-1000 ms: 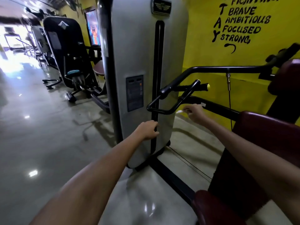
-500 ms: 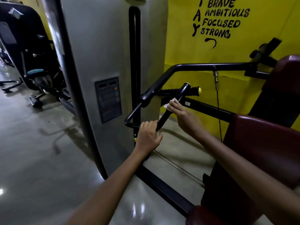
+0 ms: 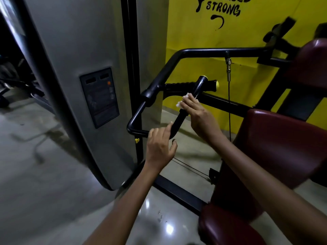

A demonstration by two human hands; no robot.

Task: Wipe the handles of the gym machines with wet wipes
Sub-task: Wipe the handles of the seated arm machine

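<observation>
At the near handle [image 3: 189, 106] | I wrap my right hand [image 3: 198, 117] and wet wipe [image 3: 182, 101] round its upper grip | left hand [image 3: 160, 144], fingers relaxed and holding nothing (index tip touching), steadies the lower bend so it won't swing.

the scene is dim and low in contrast, with the brightest colour on the yellow wall [image 3: 194, 41]. overhead light shows as small white glare spots on the glossy floor [image 3: 169, 228], and a soft sheen runs down the grey machine housing [image 3: 74, 50]. the upper left corner falls into near black. soft shadows lie on the floor beneath the frame. wide-angle distortion bends straight edges near the borders, and the left edge and the near forearms look smeared with motion blur.
</observation>
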